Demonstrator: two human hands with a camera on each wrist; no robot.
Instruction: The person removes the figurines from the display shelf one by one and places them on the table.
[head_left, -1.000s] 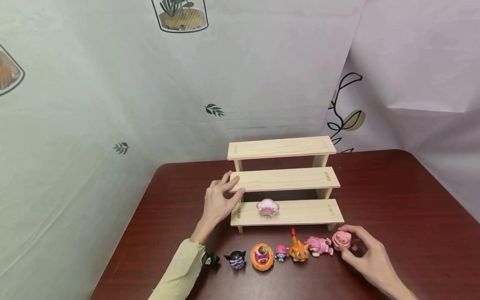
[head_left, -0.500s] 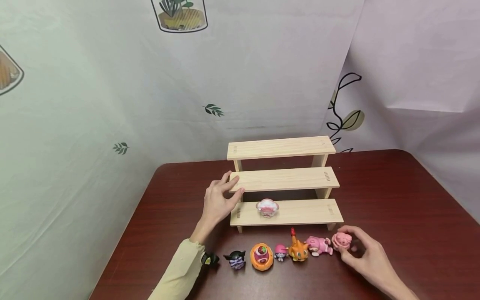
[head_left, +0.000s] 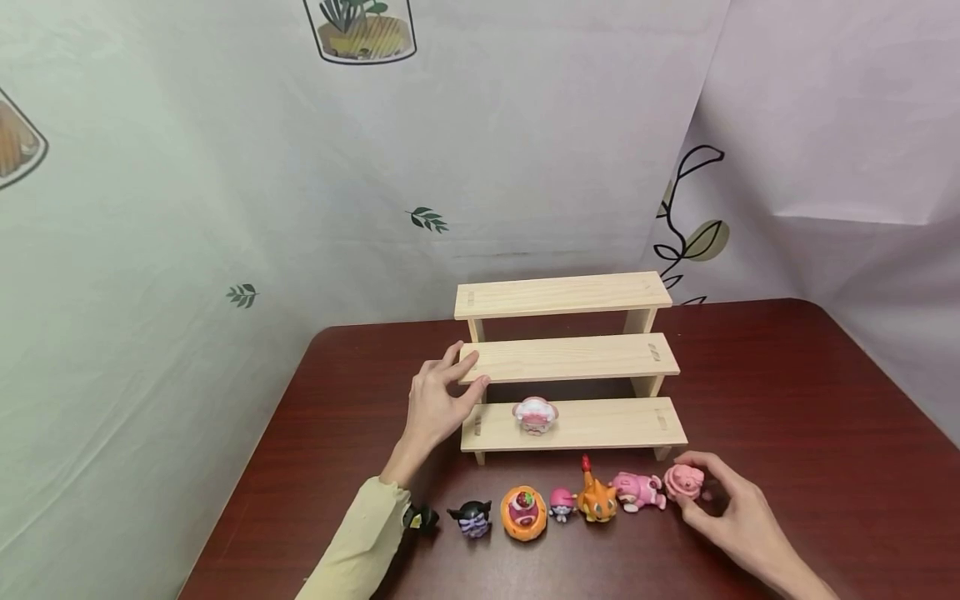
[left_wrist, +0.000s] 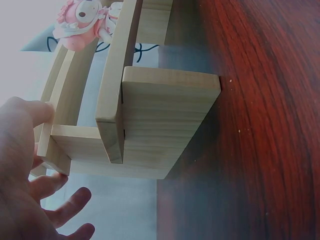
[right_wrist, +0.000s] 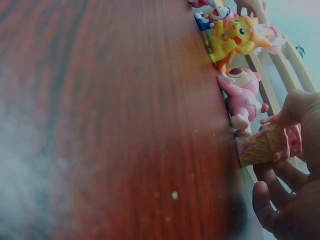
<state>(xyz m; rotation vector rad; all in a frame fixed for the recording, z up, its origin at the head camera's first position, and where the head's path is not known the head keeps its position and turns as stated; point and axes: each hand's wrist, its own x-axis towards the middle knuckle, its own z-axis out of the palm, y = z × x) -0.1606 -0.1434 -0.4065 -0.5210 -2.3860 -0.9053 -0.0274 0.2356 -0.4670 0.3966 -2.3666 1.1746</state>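
Note:
A three-step wooden display shelf (head_left: pixel 570 358) stands on the table. My left hand (head_left: pixel 435 404) holds the left end of its middle board, thumb at the front edge and fingers behind; the left wrist view shows the same grip. My right hand (head_left: pixel 738 508) pinches a pink ice cream cone figurine (right_wrist: pixel 267 145), which stands upright on the table between thumb and fingers. Close beside it lies a pink bear figurine (head_left: pixel 637 492). A pink-and-white figurine (head_left: pixel 536 416) sits on the lowest board, left of its middle.
Left of the bear, a row holds an orange figurine (head_left: pixel 597 500), a small pink-haired figurine (head_left: pixel 562 504), an orange round cake toy (head_left: pixel 523 513), a black-and-purple figurine (head_left: pixel 472 519) and a black one (head_left: pixel 422 518) partly behind the left sleeve. A patterned cloth (head_left: pixel 525 167) hangs behind the table.

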